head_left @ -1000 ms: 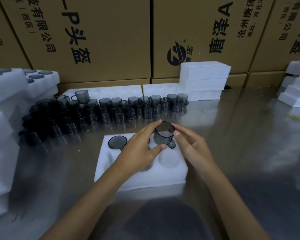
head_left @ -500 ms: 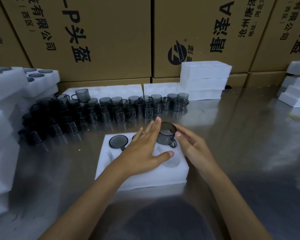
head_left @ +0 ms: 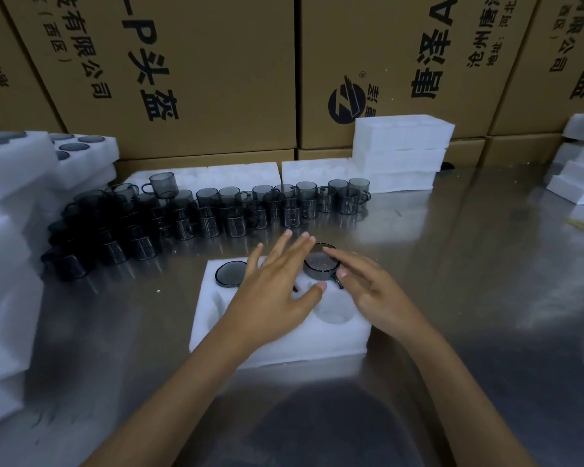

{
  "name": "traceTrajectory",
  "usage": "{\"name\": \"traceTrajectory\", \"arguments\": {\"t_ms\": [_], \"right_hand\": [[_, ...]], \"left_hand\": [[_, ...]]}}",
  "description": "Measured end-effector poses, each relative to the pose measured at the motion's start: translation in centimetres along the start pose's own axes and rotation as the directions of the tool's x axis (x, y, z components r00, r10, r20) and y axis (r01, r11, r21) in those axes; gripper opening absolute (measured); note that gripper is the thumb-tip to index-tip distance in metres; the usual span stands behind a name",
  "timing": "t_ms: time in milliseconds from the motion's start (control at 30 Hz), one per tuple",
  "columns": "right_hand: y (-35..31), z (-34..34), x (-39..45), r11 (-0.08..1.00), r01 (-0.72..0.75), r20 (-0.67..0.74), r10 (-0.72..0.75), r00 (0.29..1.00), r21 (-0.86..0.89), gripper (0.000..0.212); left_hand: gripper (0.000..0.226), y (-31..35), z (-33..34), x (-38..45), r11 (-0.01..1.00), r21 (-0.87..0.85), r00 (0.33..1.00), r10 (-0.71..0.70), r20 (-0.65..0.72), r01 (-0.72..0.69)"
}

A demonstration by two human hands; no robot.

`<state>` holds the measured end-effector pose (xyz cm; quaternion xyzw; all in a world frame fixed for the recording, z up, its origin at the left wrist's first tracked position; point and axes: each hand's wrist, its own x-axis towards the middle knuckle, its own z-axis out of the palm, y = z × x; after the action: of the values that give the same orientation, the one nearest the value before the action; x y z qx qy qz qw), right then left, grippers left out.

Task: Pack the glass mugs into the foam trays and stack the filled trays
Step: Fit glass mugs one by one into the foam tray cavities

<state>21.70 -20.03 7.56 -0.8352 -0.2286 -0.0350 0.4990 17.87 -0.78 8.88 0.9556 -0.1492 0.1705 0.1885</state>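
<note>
Mugs [head_left: 320, 266] are seated in the foam tray [head_left: 277, 345], several pockets left empty; many mugs on the tabletop [head_left: 452, 264] remain unpacked. Fingers of both hands [head_left: 277, 291] are spread, holding nothing.

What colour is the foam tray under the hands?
White. The foam tray shows plainly in the head view, the only one, against the grey metal table.

Smoky grey glass mug [head_left: 320, 264] now seated deep in white foam tray [head_left: 277, 345] pocket; left hand [head_left: 277, 291] and right hand [head_left: 371, 291] released, fingers flattened.
</note>
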Motion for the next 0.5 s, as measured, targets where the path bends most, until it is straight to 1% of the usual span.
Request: {"name": "traceTrajectory", "arguments": {"t_ms": [67,100,167,200,233,300,367,400,500], "right_hand": [[-0.2,-0.1,-0.1,0.999,-0.018,-0.001,0.018,1.0,-0.047,0.043],[-0.2,-0.2,-0.1,0.996,-0.009,-0.005,0.009,1.0,-0.086,0.044],[-0.2,-0.6,-0.1,0.983,0.03,-0.024,-0.035,0.999,-0.181,0.042],[-0.2,-0.8,-0.1,0.979,0.054,-0.024,-0.06,0.998,-0.197,0.04],[-0.1,-1.0,0.0,0.982,0.077,-0.018,-0.082,0.996,-0.174,0.04],[0.0,-1.1,-0.1,0.994,0.101,0.001,-0.101,0.995,-0.032,0.043],[0.1,-1.1,-0.2,0.992,0.073,0.013,-0.075,0.997,0.1,0.046],[0.2,-1.1,-0.2,0.991,0.058,0.005,-0.059,0.998,0.119,0.046],[0.6,-0.5,0.2,0.998,0.023,-0.065,-0.019,0.998,0.063,0.043]], "left_hand": [[0.052,0.2,-0.3,-0.2,1.0,-0.008,0.995,0.017,-0.097,-0.018],[0.048,0.4,-0.4,-0.3,1.0,-0.01,0.992,0.026,-0.123,-0.027],[0.039,0.5,-0.4,-0.4,0.999,-0.01,0.99,0.036,-0.139,-0.038],[0.035,0.5,-0.4,-0.4,0.999,-0.009,0.99,0.039,-0.137,-0.041],[0.033,0.4,-0.4,-0.4,0.999,-0.006,0.991,0.042,-0.128,-0.043],[0.036,0.2,-0.4,-0.4,0.998,0.01,0.994,0.056,-0.096,-0.056],[0.042,0.0,-0.4,-0.3,0.997,0.038,0.996,0.071,-0.049,-0.069],[0.041,-0.1,-0.4,-0.3,0.997,0.042,0.997,0.068,-0.024,-0.067],[0.036,-0.4,-0.3,-0.1,0.998,0.039,0.998,0.04,0.052,-0.042]]}}
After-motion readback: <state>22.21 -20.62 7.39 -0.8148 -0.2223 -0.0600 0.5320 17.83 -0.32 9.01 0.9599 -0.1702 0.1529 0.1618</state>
